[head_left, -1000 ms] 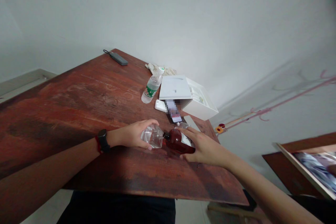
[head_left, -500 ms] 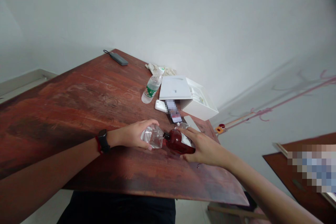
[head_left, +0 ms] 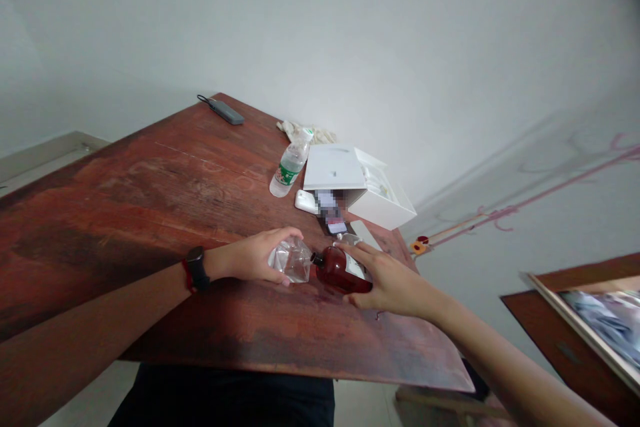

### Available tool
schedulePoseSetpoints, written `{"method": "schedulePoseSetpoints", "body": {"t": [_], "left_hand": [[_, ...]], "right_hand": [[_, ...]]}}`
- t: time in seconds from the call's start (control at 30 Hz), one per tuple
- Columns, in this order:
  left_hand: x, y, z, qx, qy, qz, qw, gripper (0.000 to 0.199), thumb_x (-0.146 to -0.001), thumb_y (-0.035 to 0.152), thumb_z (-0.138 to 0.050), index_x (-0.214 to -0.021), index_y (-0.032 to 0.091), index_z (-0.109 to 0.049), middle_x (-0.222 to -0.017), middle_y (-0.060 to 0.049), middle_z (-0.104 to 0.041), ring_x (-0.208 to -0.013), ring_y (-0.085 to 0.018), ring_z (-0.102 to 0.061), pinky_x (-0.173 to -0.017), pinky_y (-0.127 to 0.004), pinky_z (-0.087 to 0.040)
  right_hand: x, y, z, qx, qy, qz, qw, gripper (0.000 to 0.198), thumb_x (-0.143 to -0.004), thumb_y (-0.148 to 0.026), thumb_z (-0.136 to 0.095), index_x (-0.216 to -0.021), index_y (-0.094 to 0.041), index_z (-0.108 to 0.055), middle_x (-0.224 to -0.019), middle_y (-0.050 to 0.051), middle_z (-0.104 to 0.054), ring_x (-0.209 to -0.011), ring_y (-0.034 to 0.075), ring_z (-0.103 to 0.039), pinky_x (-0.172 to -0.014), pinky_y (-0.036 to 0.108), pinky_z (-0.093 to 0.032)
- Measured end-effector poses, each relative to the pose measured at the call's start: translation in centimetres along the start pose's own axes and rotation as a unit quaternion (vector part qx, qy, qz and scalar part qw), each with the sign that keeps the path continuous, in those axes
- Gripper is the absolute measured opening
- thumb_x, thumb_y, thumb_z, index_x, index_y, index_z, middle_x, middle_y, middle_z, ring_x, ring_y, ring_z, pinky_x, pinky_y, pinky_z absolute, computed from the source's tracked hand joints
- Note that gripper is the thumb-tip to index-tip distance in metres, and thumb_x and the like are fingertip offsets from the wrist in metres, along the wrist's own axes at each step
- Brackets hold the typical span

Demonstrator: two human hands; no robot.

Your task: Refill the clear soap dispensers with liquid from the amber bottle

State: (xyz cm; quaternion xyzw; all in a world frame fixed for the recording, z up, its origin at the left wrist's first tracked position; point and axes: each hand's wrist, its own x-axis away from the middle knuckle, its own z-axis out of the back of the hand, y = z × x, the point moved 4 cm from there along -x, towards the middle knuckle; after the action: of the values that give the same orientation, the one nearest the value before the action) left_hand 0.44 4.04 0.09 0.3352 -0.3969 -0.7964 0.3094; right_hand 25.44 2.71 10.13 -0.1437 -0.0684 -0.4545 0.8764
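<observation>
My left hand (head_left: 260, 257), with a dark watch at the wrist, is wrapped round a clear faceted plastic container (head_left: 295, 261). My right hand (head_left: 387, 280) grips a dark red-brown bottle (head_left: 335, 270) with a white label. The bottle is tilted, and its black neck points left to the clear container's near end. Whether the neck touches or enters that container I cannot tell. Just behind the right fingers lies a small clear item (head_left: 349, 238), partly hidden by them.
Behind the hands stand a water bottle (head_left: 290, 163) with a green label, a white earbud case (head_left: 305, 201), a phone (head_left: 331, 213) and white boxes (head_left: 335, 167). A grey device (head_left: 227, 112) lies at the far corner of the wooden table (head_left: 200, 173). A wall rises behind.
</observation>
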Motion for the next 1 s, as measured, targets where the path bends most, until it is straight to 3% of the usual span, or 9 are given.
{"method": "schedulePoseSetpoints", "body": {"t": [1.0], "left_hand": [[-0.12, 0.00, 0.02, -0.009, -0.011, -0.005, 1.000, 0.079, -0.076, 0.035, -0.092, -0.143, 0.023, -0.052, -0.143, -0.012, -0.066, -0.131, -0.033, -0.064, -0.112, -0.042, -0.050]], "right_hand": [[-0.07, 0.09, 0.02, -0.006, -0.001, -0.001, 1.000, 0.082, -0.076, -0.033, -0.082, -0.153, -0.025, -0.055, -0.140, 0.014, -0.066, -0.123, 0.035, -0.066, -0.107, 0.050, -0.051]]}}
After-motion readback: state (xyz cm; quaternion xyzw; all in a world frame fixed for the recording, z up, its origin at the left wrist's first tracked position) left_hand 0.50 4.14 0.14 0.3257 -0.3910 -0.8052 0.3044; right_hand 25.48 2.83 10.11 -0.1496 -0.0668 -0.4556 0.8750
